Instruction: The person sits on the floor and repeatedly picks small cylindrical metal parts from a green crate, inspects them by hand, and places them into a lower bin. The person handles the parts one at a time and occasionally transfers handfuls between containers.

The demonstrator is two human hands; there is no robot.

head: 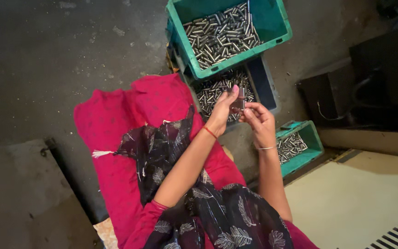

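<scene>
Left hand (224, 105) and right hand (256, 117) pinch one small metal pin (240, 102), fingers closed on it above the dark blue crate (266, 83). The grip looks thin; a slip could drop it among the pins below

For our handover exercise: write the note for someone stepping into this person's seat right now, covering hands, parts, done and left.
Left hand and right hand are raised together over the lap, both pinching one small metal piece. Top green crate and the dark crate beneath it hold metal pins; a smaller green crate by the right wrist also holds pins. Done: one piece picked up. Left: which crate it goes to cannot be told.
</scene>
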